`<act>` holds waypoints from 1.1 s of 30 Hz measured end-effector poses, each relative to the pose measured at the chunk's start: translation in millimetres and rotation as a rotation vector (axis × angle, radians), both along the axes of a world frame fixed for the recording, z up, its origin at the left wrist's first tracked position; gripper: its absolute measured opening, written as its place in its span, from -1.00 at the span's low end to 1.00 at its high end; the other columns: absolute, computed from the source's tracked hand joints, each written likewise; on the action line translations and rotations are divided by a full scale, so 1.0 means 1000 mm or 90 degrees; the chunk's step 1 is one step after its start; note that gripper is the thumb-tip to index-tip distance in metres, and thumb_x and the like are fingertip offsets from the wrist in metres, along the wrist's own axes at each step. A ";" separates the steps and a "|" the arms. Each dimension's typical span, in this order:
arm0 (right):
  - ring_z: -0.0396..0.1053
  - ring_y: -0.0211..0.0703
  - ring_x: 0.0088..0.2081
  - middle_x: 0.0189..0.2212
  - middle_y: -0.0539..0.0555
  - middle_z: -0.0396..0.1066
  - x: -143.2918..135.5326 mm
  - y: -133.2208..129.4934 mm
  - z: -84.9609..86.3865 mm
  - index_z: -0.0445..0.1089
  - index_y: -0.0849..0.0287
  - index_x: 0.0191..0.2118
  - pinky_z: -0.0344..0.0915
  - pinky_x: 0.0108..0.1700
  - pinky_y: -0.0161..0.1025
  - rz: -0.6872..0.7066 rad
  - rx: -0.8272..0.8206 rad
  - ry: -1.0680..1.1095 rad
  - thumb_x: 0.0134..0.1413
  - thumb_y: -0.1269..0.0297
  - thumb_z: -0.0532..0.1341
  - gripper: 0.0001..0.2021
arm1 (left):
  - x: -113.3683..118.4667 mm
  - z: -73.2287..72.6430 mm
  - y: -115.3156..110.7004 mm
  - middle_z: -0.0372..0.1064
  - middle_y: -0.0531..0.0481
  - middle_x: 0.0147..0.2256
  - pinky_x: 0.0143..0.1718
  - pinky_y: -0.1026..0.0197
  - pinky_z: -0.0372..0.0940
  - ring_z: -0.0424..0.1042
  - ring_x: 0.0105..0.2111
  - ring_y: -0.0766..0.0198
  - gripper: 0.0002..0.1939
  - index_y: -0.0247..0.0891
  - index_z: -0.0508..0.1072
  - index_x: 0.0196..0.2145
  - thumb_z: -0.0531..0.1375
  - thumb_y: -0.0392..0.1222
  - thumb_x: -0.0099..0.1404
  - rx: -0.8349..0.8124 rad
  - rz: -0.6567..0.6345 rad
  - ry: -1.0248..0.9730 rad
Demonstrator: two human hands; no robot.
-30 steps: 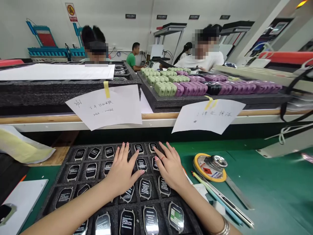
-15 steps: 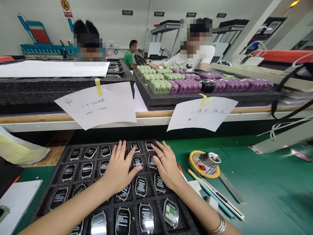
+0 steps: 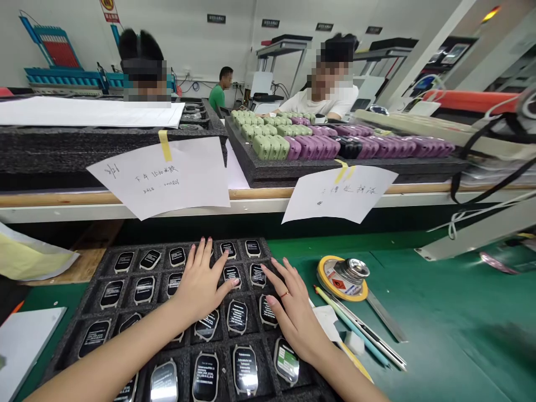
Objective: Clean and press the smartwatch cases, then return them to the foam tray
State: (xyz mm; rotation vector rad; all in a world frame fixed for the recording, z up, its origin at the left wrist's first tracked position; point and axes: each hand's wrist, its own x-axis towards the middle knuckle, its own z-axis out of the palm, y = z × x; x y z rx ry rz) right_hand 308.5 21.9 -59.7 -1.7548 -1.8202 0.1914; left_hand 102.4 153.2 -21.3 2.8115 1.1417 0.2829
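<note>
Smartwatches (image 3: 237,316) sit screen-up in separate compartments of a foam tray (image 3: 94,290), probably to prevent rubbing; left hand (image 3: 201,286) and right hand (image 3: 295,308) spread wide over it, grasping nothing.

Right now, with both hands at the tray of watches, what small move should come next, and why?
Perhaps draw the right hand down slightly to the watch with the green-and-white screen: it lies close to that hand, and its display seems worth checking, since neighbouring watches show white text on dark screens.
</note>
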 end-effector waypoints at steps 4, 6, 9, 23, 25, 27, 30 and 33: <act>-0.23 0.21 0.43 0.39 0.17 -0.03 0.001 -0.001 0.001 -0.07 -0.09 0.40 -0.04 0.30 0.45 -0.008 0.008 0.007 0.45 0.12 -0.08 -0.52 | -0.003 0.002 0.001 -0.13 -0.42 0.39 0.32 -0.35 -0.08 -0.20 0.39 -0.28 -0.31 -0.25 0.18 0.34 0.02 0.21 0.42 0.014 0.005 -0.020; -0.22 0.22 0.43 0.39 0.17 -0.02 0.001 -0.002 0.001 -0.07 -0.09 0.40 -0.02 0.29 0.44 -0.010 0.007 0.009 0.44 0.12 -0.08 -0.52 | -0.007 0.005 -0.001 -0.14 -0.44 0.39 0.32 -0.35 -0.08 -0.21 0.40 -0.26 -0.28 -0.26 0.11 0.36 -0.02 0.23 0.43 0.011 0.010 -0.018; -0.22 0.22 0.43 0.38 0.18 -0.01 0.000 -0.002 0.002 -0.05 -0.07 0.40 -0.02 0.29 0.45 -0.005 0.010 -0.005 0.44 0.12 -0.06 -0.51 | -0.013 0.008 -0.007 -0.19 -0.42 0.40 0.32 -0.35 -0.09 -0.26 0.40 -0.23 -0.27 -0.23 0.05 0.39 -0.05 0.24 0.43 -0.013 0.014 -0.001; -0.18 0.22 0.42 0.38 0.15 0.05 -0.003 -0.001 0.013 0.26 0.04 0.27 -0.04 0.30 0.45 0.009 0.022 -0.088 0.40 0.14 0.01 -0.59 | -0.017 0.013 -0.044 -0.35 -0.35 0.43 0.29 -0.39 -0.05 -0.39 0.40 -0.21 -0.32 -0.10 0.06 0.38 -0.05 0.24 0.43 -0.096 -0.090 0.021; -0.19 0.18 0.42 0.37 0.16 0.05 -0.002 -0.001 0.011 0.20 0.04 0.30 -0.05 0.31 0.43 0.009 0.030 -0.065 0.41 0.15 -0.01 -0.58 | -0.016 0.012 -0.044 -0.34 -0.36 0.43 0.29 -0.40 -0.04 -0.38 0.40 -0.22 -0.33 -0.10 0.11 0.37 -0.05 0.24 0.43 -0.099 -0.090 0.027; -0.17 0.16 0.42 0.37 0.16 0.07 -0.001 -0.001 0.008 0.18 0.04 0.31 -0.04 0.32 0.41 0.003 0.034 -0.039 0.42 0.16 -0.01 -0.58 | -0.016 0.011 -0.043 -0.34 -0.35 0.43 0.29 -0.40 -0.04 -0.37 0.40 -0.23 -0.34 -0.10 0.12 0.36 -0.05 0.24 0.44 -0.096 -0.089 0.028; -0.14 0.15 0.42 0.35 0.16 0.09 0.001 -0.001 0.005 0.18 0.02 0.29 -0.02 0.32 0.38 -0.012 0.032 -0.007 0.42 0.16 0.00 -0.59 | -0.019 0.010 -0.042 -0.34 -0.32 0.43 0.29 -0.40 -0.03 -0.35 0.41 -0.20 -0.33 -0.09 0.05 0.38 -0.03 0.23 0.44 -0.075 -0.086 0.018; -0.13 0.16 0.41 0.34 0.16 0.10 0.001 -0.002 0.005 0.17 0.00 0.29 -0.03 0.33 0.38 -0.009 0.037 0.002 0.41 0.18 0.01 -0.60 | -0.027 0.011 -0.044 -0.36 -0.27 0.44 0.29 -0.39 -0.01 -0.34 0.41 -0.20 -0.30 -0.06 -0.04 0.41 -0.01 0.21 0.43 -0.051 -0.074 0.013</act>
